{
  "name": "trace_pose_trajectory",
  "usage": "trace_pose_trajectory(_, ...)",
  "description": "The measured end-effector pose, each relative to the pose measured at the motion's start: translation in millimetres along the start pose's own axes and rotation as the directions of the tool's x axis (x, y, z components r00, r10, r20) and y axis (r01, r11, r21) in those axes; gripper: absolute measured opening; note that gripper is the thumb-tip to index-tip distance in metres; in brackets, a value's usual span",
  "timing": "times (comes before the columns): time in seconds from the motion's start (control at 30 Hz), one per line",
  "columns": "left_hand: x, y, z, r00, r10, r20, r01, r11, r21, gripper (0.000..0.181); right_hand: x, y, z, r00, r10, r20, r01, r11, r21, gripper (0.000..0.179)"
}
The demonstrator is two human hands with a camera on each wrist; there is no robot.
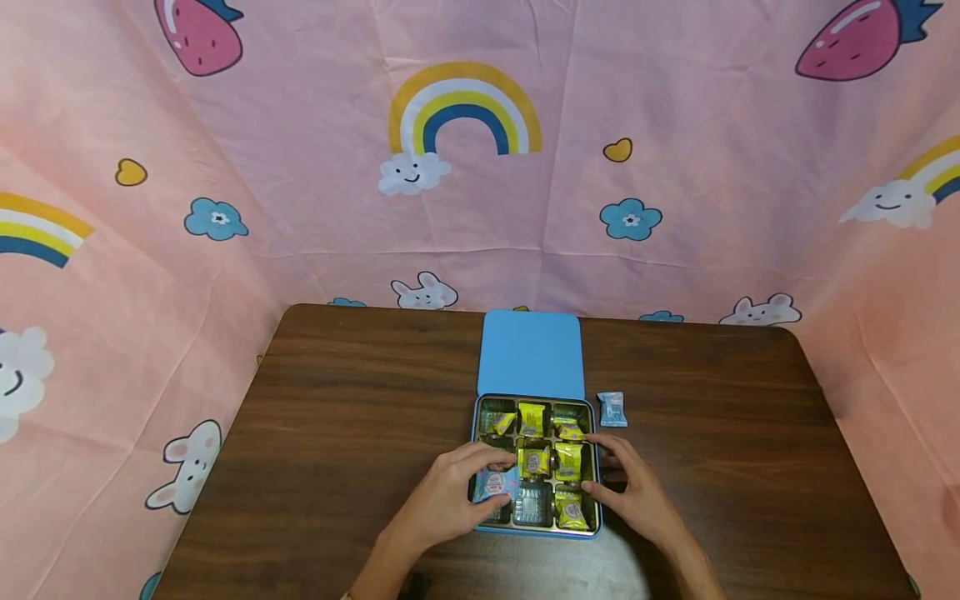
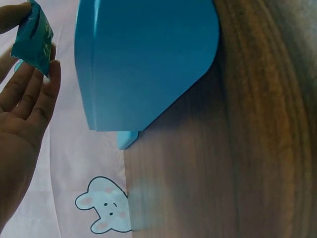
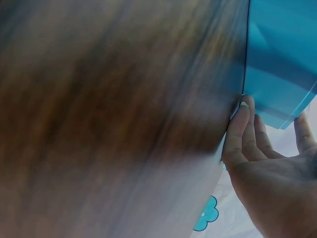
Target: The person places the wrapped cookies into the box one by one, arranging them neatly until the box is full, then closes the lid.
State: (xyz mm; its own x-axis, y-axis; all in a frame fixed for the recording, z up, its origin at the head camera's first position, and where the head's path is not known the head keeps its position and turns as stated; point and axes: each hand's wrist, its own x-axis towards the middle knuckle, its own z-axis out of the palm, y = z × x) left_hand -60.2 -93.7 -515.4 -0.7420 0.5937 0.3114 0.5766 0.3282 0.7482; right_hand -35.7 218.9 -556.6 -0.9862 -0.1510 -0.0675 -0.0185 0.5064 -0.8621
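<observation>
Over left column of divided box [image 1: 537, 533], my left hand [image 1: 450, 492] pinches blue packet [image 1: 497, 485] between thumb and fingers. Right hand [image 1: 637, 487] rests at right rim, fingers extended, not gripping. Best, I judge: keep pinch light, square packet to compartment walls, lower straight, then part fingers cleanly; right fingers should brace box, clear of yellow packets [image 1: 568, 461].

A dark wood-grain counter [image 1: 360, 400] with rounded far corners carries a blue compartmented box [image 1: 532, 505], its lid [image 1: 531, 354] open toward the far edge. Just to the box's right lies a small blue packet [image 1: 612, 410].
</observation>
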Motion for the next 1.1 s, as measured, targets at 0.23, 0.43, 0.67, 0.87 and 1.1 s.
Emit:
trace_pose_trajectory(0.23, -2.4, 1.2, 4.7, 0.999, -0.031, 0.013, 0.031, 1.000, -0.002, 0.059, -0.6, 1.7, 1.3, 0.999, -0.047, -0.010, 0.047, 0.999, -0.004, 0.066)
trace_pose_trajectory(0.43, -5.8, -0.7, 6.7, 0.999, -0.039, -0.001, 0.039, 0.996, 0.082, 0.056, -0.9, 0.2, 2.1, 1.000, 0.008, 0.010, -0.008, 1.000, 0.019, 0.066)
trace_pose_trajectory(0.67, -9.0, -4.8, 7.3, 0.999, -0.047, -0.002, 0.047, 0.996, 0.080, 0.053, -0.7, 0.0, 2.1, 1.000, 0.002, -0.002, -0.002, 1.000, 0.021, 0.066)
trace_pose_trajectory(0.87, -9.1, -6.8, 8.0, 0.999, -0.048, -0.006, 0.048, 0.996, 0.071, 0.053, -0.2, 1.5, 1.7, 1.000, 0.000, 0.000, 0.000, 1.000, 0.017, 0.066)
trace_pose_trajectory(1.1, -9.3, -9.6, 8.2, 0.998, -0.024, -0.054, 0.029, 0.995, 0.099, 0.051, -1.0, 2.2, 1.1, 0.999, -0.032, 0.004, 0.032, 0.999, -0.001, 0.061)
